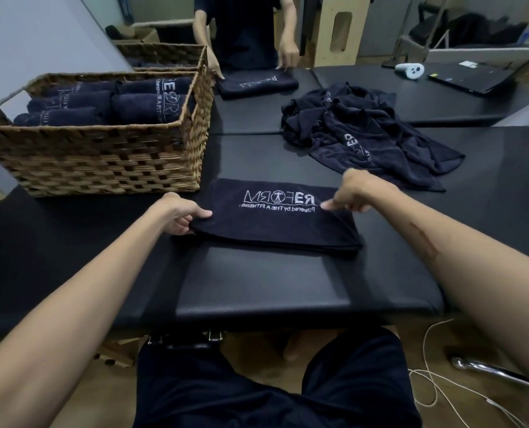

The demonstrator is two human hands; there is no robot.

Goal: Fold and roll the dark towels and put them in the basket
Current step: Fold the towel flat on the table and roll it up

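Across the black padded table (257, 288) from me stood another person in a dark shirt (244, 29). A white handheld controller (410, 70) lay far off to my right, just beside a flat black laptop (470, 78). Thin white cables (436, 381) trailed over the wooden floor near a shiny chrome leg (488, 370).

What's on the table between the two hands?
In the head view, the folded dark towel with white lettering lies between them. The left hand pinches its left edge and the right hand holds its right side.
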